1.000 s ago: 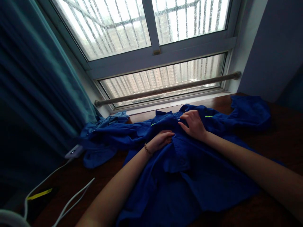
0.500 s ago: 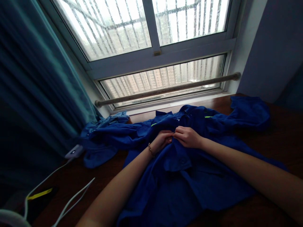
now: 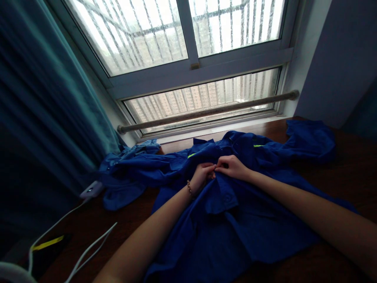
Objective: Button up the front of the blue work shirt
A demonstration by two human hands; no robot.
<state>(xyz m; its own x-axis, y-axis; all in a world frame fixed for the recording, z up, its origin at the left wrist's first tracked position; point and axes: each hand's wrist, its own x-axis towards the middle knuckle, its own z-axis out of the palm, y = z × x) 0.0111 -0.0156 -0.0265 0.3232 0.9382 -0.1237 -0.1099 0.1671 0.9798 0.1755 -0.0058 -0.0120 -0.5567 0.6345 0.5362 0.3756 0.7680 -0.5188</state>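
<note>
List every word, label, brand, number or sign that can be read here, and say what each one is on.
No text can be read in this view.
Blue garment: no lettering can be made out on the cloth or on its yellow-green trim.
White box: one small dark mark, too blurred to tell whether it is print.
Yellow strip: too small to tell whether anything is printed on it.

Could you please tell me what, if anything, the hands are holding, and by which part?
The left hand and right hand pinch the blue garment at its front placket.
</note>
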